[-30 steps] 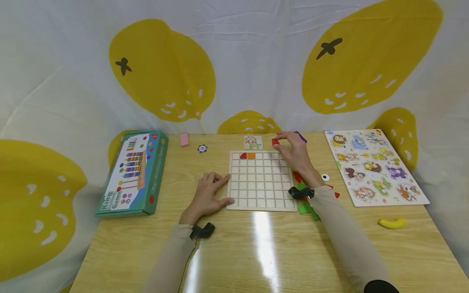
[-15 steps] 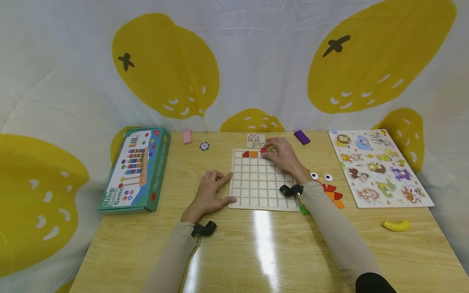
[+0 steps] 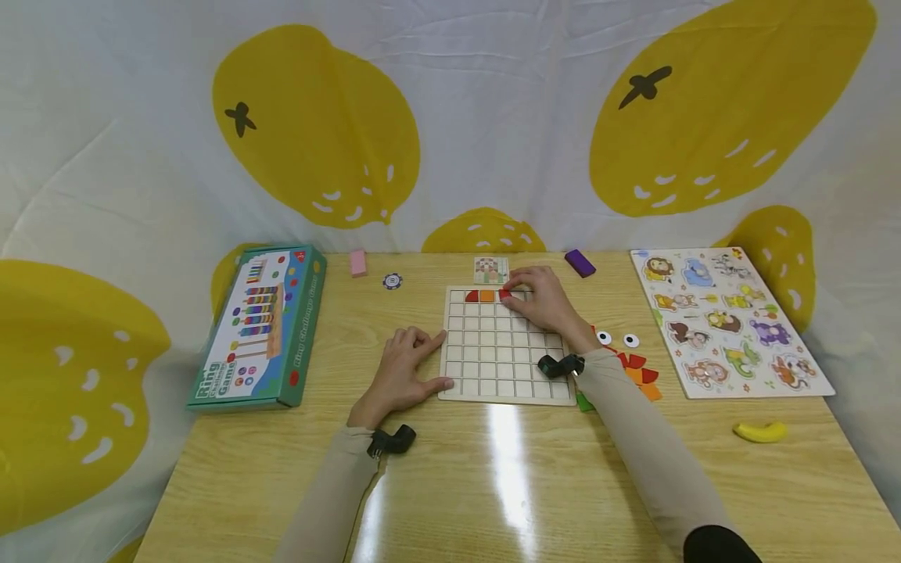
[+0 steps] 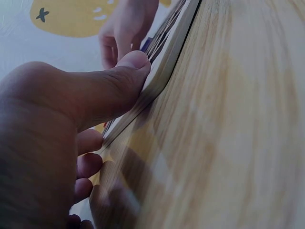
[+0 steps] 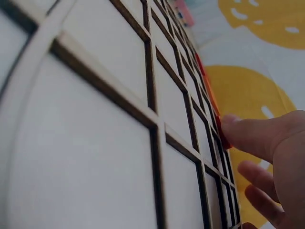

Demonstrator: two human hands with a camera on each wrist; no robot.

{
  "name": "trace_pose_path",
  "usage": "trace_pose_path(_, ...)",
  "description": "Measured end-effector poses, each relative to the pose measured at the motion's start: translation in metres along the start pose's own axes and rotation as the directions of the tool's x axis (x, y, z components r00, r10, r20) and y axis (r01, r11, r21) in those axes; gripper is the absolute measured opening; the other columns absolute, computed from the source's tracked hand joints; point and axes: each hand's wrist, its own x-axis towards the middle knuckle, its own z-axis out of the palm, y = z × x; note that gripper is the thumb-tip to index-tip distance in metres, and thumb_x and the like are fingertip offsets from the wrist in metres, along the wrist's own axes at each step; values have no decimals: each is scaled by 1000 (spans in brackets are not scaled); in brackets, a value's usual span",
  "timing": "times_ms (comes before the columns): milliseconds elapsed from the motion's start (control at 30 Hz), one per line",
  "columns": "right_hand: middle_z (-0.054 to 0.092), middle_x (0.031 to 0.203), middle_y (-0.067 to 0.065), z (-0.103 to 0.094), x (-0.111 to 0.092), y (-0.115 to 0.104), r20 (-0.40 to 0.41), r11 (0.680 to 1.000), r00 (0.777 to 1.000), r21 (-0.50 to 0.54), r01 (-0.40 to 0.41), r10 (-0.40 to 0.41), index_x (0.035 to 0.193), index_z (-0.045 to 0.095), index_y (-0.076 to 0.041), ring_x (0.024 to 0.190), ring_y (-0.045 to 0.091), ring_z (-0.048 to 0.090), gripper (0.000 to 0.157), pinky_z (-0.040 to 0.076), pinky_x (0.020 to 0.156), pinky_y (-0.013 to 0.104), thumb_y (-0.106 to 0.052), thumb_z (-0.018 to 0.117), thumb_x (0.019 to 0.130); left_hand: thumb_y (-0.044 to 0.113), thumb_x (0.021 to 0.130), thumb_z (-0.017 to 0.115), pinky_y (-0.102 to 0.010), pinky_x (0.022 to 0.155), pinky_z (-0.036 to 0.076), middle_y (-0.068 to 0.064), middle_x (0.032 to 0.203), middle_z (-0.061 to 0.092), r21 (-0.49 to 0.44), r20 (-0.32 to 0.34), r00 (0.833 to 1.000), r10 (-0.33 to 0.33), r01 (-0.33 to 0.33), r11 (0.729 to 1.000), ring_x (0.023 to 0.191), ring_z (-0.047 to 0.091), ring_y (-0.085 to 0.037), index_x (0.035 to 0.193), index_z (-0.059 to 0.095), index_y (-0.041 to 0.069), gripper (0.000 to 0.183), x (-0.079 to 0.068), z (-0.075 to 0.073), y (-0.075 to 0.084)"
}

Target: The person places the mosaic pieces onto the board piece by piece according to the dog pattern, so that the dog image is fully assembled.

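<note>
In grid board (image 3: pixel 505 356): red tile (image 3: pixel 472 296), orange tile (image 3: pixel 487 296). Right hand (image 3: pixel 542 299) pinching red piece (image 3: pixel 504 295); left hand (image 3: pixel 401 371) relaxed.

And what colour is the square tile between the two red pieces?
Orange; the square tile shows best in the head view.

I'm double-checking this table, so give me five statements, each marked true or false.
The left hand touches the left edge of the grid board. True.
The right hand pinches a red piece beside the orange square. True.
The orange square lies in the bottom row. False: the top row.
The yellow banana lies nearer the person than the animal puzzle. True.
The animal puzzle lies left of the grid board. False: right of it.
</note>
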Motion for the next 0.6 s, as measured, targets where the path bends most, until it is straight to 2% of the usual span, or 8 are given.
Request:
trace_pose_path(433,63,128,19,-1,2,-10,-2,1000,1000,2,-8,8,99,78,-6,123,38,46,19,30,104,53,-19,78,85,62,78,73,-39,87,29,-2,110,46,8,-1,1000,0,0,1000,100,38,-20,149,46,22,86,0,0,-1)
trace_pose_path(600,63,128,19,-5,-1,-5,-23,1000,1000,20,10,-10,102,78,-7,124,39,47,23,29,106,54,-21,80,83,63,79,72,-38,87,29,-2,110,46,6,11,1000,-4,4,1000,100,37,-20,150,45,22,86,0,1,-2)
